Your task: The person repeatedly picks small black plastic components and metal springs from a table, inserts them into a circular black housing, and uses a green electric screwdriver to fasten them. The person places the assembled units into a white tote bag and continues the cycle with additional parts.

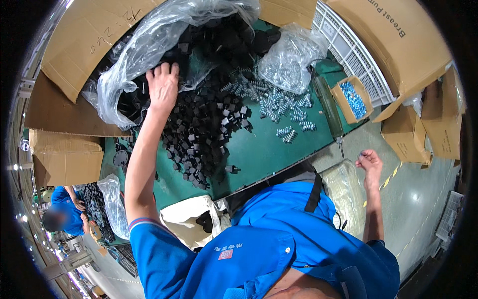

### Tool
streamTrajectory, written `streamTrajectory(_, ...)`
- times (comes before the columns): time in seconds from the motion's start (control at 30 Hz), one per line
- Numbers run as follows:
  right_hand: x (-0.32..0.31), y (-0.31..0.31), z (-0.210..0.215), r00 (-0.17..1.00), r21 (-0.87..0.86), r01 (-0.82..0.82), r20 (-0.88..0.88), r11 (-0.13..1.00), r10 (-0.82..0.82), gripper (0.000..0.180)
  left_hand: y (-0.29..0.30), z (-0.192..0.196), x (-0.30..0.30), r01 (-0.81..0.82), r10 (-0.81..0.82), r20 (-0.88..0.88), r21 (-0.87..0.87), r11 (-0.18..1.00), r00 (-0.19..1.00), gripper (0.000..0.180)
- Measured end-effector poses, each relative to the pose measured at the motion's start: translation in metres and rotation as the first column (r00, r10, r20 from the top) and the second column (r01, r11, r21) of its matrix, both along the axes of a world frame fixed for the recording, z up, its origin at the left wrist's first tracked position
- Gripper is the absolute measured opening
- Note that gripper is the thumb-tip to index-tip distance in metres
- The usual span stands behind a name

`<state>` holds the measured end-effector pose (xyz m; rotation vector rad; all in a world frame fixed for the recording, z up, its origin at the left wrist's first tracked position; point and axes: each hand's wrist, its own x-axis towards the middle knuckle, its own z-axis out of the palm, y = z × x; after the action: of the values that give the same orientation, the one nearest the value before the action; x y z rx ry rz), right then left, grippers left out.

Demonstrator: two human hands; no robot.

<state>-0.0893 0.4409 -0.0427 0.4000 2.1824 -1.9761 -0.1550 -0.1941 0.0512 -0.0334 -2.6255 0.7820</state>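
Note:
My left hand [163, 87] reaches over a heap of black plastic parts at the back left, inside a cardboard box lined with clear plastic. Its fingers are a little apart and point down at the parts; I see nothing held in them. Small black blocks [199, 132] spill out of the box onto the green tabletop [271, 162]. My right hand [369, 163] is off the table's right side, its fingers curled together in a pinch. Whatever may be between them is too small to make out. Metal springs [294, 112] lie loose near the middle.
A power screwdriver [328, 107] lies on the table's right side, beside a small box of blue screws [353, 99]. A white crate [356, 55] and cardboard boxes [406, 134] stand beyond. At far left, a co-worker in blue [67, 212] handles black parts.

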Motion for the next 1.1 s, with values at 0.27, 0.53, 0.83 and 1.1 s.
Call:
streamTrajectory(0.27, 0.034, -0.049, -0.016, 0.999, -0.253, 0.038, 0.046, 0.967, -0.027, 0.012, 0.154, 0.059, 0.091, -0.301, -0.106, 0.452, 0.733, 0.610, 0.886, 0.029)
streamTrajectory(0.53, 0.036, -0.062, -0.023, 0.996, -0.325, 0.093, 0.020, 0.941, -0.092, 0.013, 0.196, -0.034, 0.100, -0.480, -0.091, 0.629, 0.671, 0.565, 0.772, 0.042)
streamTrajectory(0.83, 0.036, -0.066, -0.026, 0.993, -0.413, 0.121, 0.046, 0.903, -0.112, 0.014, 0.182, -0.047, 0.061, -0.211, -0.013, 0.316, 0.663, 0.718, 0.949, 0.030)
streamTrajectory(1.1, 0.038, -0.063, -0.022, 0.992, -0.422, 0.094, 0.120, 0.902, -0.047, 0.015, 0.190, -0.076, 0.064, -0.263, 0.084, 0.267, 0.759, 0.595, 0.960, 0.027)
